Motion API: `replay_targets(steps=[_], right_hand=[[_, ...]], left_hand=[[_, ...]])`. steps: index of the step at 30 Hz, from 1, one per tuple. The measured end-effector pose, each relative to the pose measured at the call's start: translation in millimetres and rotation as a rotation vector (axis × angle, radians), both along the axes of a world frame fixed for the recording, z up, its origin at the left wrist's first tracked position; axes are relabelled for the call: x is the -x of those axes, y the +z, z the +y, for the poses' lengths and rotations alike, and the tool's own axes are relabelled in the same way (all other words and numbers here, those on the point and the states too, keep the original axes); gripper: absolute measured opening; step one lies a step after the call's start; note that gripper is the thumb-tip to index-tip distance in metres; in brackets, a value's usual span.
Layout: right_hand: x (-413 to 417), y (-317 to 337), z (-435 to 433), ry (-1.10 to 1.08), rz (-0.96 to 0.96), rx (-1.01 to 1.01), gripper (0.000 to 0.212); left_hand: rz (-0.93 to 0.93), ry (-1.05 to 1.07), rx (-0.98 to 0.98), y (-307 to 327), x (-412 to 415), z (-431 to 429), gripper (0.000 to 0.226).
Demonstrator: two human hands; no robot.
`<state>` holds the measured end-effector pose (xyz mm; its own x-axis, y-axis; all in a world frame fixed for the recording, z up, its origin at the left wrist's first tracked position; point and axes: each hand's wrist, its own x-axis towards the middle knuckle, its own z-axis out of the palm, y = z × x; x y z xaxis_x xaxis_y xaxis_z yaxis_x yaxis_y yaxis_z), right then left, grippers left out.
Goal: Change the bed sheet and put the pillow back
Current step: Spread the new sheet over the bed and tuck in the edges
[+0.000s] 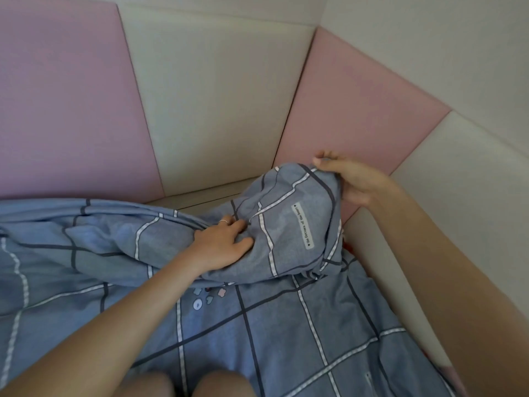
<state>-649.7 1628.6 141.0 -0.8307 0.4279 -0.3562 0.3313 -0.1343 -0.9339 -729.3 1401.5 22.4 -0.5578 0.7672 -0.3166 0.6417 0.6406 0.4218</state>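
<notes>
The blue checked bed sheet [286, 325] lies spread over the bed, and one part of it is bunched into a raised hump that bears a white label strip [303, 224] with small print. Just left of the label, the left grip [220, 245] sinks its bent fingers and thumb into a fold of the sheet, with a thin ring [223, 222] on one finger. Above and to the right of the label, the right grip [349, 179] pinches the top edge of the hump between thumb and fingertips and holds it lifted. Below the label and to the left, a small print of flowers and hearts [206, 296] shows on the flat cloth. Two bare knees [183, 385] rest on the sheet, well below the label. Beyond the label stand padded wall panels: a pink one [357, 110] behind the right grip, a cream one [223, 110] left of it, and another pink one [63, 110] farther left.
</notes>
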Motion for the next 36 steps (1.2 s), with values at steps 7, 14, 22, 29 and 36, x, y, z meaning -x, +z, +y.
replay_targets(steps=[7,14,22,29,36], right_hand=[[16,-43,23,0.102,-0.266,-0.958,0.031],[35,-32,-13,0.355,-0.515,-1.760,0.030],[54,-43,-53,1.134,-0.917,-1.106,0.125],[121,-63,-4,1.064,-1.142,-0.794,0.109],[213,-113,40,0.728,-0.826,-1.224,0.060]], left_hand=[[-0.045,0.012,0.004,3,2,-1,0.062],[-0.090,-0.040,0.046,7,15,6,0.051],[-0.187,-0.150,0.129,15,41,21,0.054],[-0.328,-0.083,0.265,22,127,-13,0.129],[-0.536,0.162,0.067,-68,228,-13,0.099]])
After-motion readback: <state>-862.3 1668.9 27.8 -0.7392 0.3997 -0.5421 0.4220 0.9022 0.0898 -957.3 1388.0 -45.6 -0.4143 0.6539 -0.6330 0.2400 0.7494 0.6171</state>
